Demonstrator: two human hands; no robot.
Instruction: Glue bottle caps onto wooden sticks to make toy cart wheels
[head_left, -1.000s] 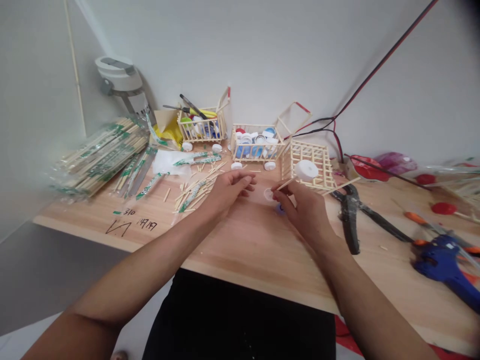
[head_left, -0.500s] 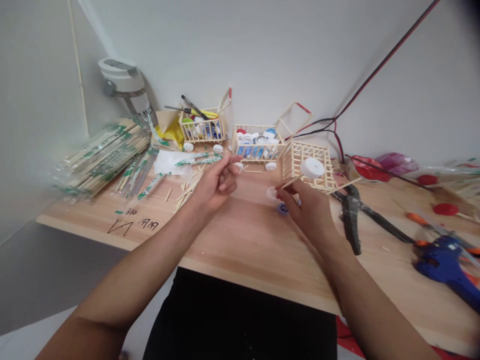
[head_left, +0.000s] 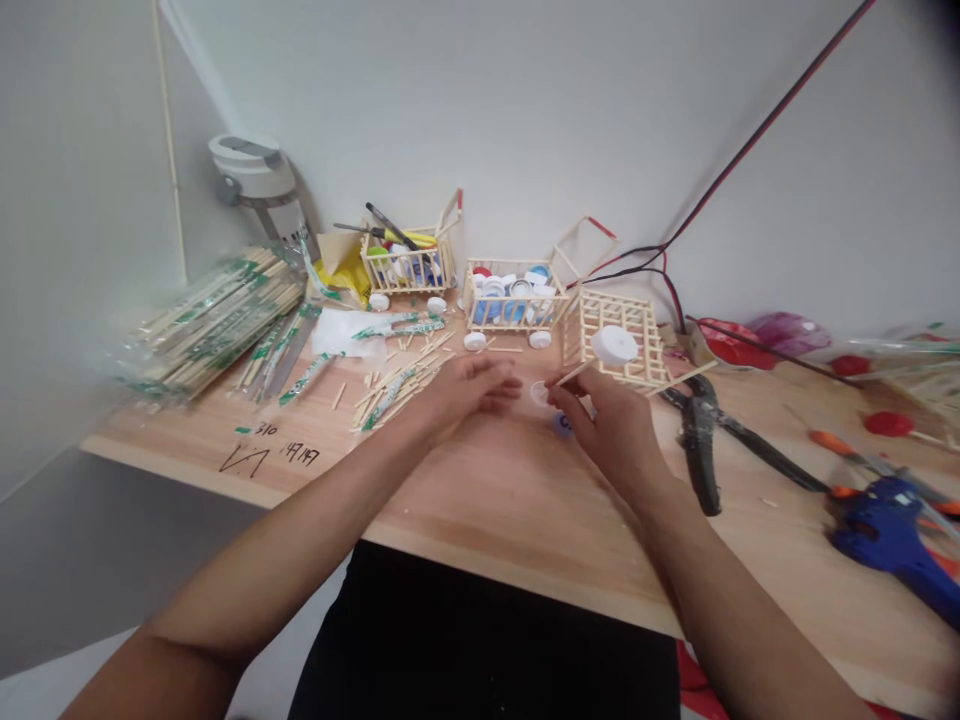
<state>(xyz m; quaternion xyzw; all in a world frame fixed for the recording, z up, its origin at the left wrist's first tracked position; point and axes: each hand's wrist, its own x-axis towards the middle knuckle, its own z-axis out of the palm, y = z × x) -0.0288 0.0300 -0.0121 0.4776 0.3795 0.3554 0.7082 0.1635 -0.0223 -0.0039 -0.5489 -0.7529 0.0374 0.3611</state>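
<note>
My right hand [head_left: 611, 415] pinches a thin wooden stick [head_left: 573, 374]. A white bottle cap [head_left: 615, 345] sits at the far end of this stick, above the hand. My left hand [head_left: 476, 388] reaches in from the left, its fingers apart and slightly blurred, with nothing visible in them. Behind the right hand lies a stick-built basket frame [head_left: 619, 312]. Close to the right fingertips, a clear ring [head_left: 538, 393] and a partly hidden blue cap [head_left: 562, 424] rest on the wooden table [head_left: 480, 500].
Two small stick carts, one with pens [head_left: 409, 268] and one with caps [head_left: 516, 310], stand at the back. Bagged chopsticks [head_left: 217, 325] and loose stick pieces [head_left: 397, 385] lie left. To the right are black-handled cutters [head_left: 701, 440], a blue glue gun [head_left: 889, 525] and cables [head_left: 675, 280].
My left hand has moved right and slightly down, nearer my right hand, and its curled fingers have straightened. My right hand still holds the stick in nearly the same place.
</note>
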